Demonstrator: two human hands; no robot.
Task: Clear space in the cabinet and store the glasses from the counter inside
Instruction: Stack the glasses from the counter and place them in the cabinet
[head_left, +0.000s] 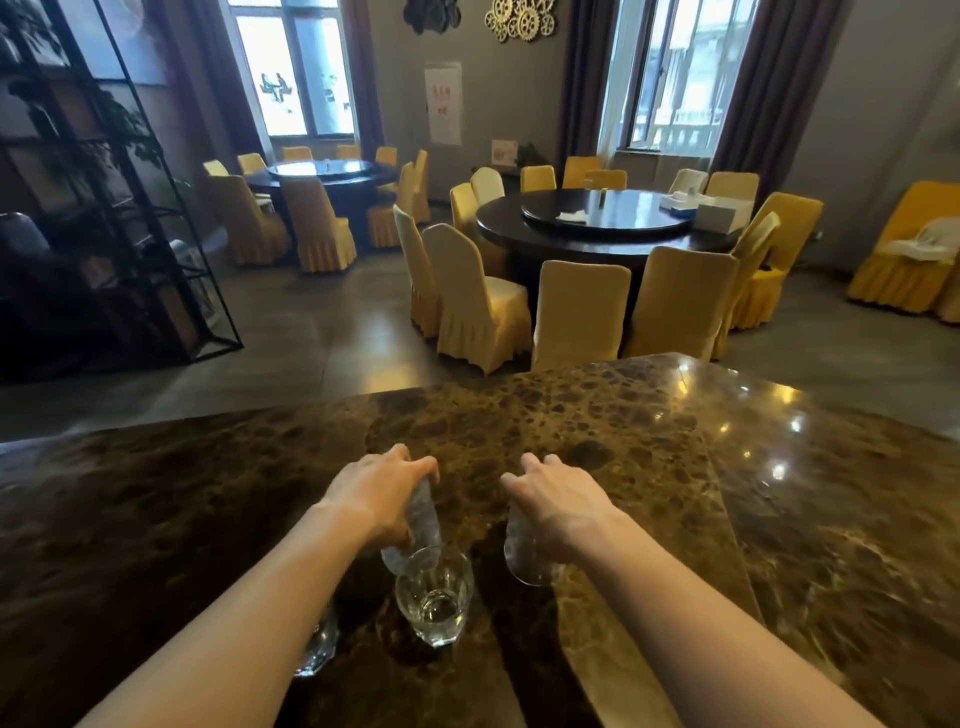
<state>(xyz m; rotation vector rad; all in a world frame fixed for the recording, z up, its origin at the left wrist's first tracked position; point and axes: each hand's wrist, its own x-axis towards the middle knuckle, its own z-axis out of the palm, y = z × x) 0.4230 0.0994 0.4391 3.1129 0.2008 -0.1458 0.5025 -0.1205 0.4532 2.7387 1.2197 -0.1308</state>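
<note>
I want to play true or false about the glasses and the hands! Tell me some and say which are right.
1. Each hand is holding a glass. True: the left hand grips one glass and the right hand grips another.
2. A free glass stands on the counter between the arms. True.
3. The counter is plain white. False: it is dark brown speckled stone.
4. The chairs round the tables wear blue covers. False: the covers are yellow.
5. A cabinet door stands open beside the hands. False: no cabinet shows in this view.
</note>
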